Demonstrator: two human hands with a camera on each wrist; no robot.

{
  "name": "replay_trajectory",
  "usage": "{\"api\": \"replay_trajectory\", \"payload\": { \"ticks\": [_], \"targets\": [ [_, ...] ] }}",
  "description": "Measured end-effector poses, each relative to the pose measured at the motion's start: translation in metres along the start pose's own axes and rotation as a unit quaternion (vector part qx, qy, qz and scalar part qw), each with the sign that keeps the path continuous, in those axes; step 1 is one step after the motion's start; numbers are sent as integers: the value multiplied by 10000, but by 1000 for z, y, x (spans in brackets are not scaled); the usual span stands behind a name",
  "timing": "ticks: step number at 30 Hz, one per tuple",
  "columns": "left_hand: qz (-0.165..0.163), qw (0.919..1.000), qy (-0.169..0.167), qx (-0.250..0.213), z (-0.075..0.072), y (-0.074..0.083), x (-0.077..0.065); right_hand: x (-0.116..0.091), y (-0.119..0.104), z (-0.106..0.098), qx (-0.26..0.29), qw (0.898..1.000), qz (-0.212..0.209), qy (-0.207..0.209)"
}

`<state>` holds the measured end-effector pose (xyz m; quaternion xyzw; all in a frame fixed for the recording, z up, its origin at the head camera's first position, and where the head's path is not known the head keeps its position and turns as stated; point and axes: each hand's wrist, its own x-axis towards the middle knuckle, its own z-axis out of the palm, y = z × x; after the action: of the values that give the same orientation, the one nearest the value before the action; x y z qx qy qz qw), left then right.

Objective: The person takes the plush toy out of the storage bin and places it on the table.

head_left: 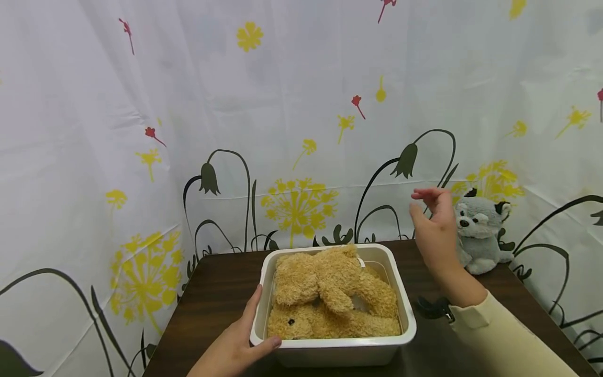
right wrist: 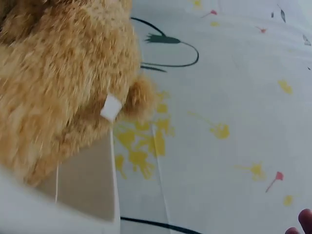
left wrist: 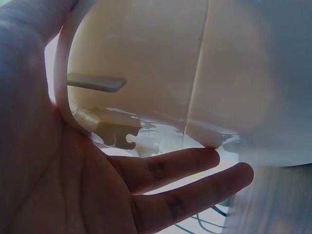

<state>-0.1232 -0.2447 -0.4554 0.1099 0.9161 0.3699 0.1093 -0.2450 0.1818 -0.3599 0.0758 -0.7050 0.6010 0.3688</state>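
Observation:
A white plastic tub (head_left: 330,343) holds shaggy golden-brown teddy bears. One bear (head_left: 306,322) lies low along the front wall with a dark eye showing; golden plush (head_left: 330,272) heaped behind rises above the rim. My left hand (head_left: 237,335) grips the tub's near left corner, thumb over the front rim and fingers along the left side. Seen from the left wrist, those fingers (left wrist: 170,168) stretch along the tub's outer wall (left wrist: 146,58). My right hand (head_left: 435,228) is raised beyond the tub's right side, fingers loosely bent, holding nothing. A white tag (right wrist: 111,107) sticks out of the plush.
A grey and white plush animal (head_left: 480,233) with dark ears sits at the table's back right, partly behind my right hand. The dark wooden table (head_left: 207,293) carries the tub. Behind hangs a white flower-print curtain (head_left: 282,104). A black band (head_left: 433,309) circles my right wrist.

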Motion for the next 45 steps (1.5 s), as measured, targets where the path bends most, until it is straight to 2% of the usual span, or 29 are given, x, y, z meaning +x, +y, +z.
{"api": "replay_trajectory", "payload": {
  "ticks": [5, 10, 13, 17, 19, 24, 29, 31, 34, 38, 43, 45],
  "targets": [
    [50, 10000, 61, -48, 1, -1, 1, -6, -10, 31, 250, 9992, 24, -313],
    [-9, 10000, 27, -74, 2, 1, 0, -23, -30, 49, 328, 9962, 41, -811],
    [-95, 9999, 58, 5, 2, 2, -1, -32, -35, 58, 460, 9925, -65, -1130],
    [-178, 9998, -3, 91, 2, 2, -2, -42, -27, 69, 459, 9854, -68, -1636],
    [-193, 9998, -40, 101, 2, 1, -2, -45, -19, 73, 282, 9812, -19, -1908],
    [-180, 9998, -55, 52, 2, -1, -2, -50, -3, 82, -120, 9626, -38, -2706],
    [-105, 9999, -44, 17, 2, -1, -3, -56, -3, 93, -572, 9348, -183, -3500],
    [-45, 10000, -14, -1, 3, -1, -3, -59, -3, 97, -786, 9206, -179, -3821],
    [65, 10000, 62, 33, 3, 0, -3, -61, -7, 103, -1151, 8919, -92, -4373],
    [167, 9997, 133, 66, 3, 1, -2, -63, -13, 106, -1628, 8459, -131, -5077],
    [234, 9997, 112, 39, 4, 2, -2, -71, -20, 110, -2286, 7954, -601, -5581],
    [237, 9997, 86, 41, 5, 2, -2, -75, -20, 111, -2529, 7792, -743, -5687]
  ]
}}
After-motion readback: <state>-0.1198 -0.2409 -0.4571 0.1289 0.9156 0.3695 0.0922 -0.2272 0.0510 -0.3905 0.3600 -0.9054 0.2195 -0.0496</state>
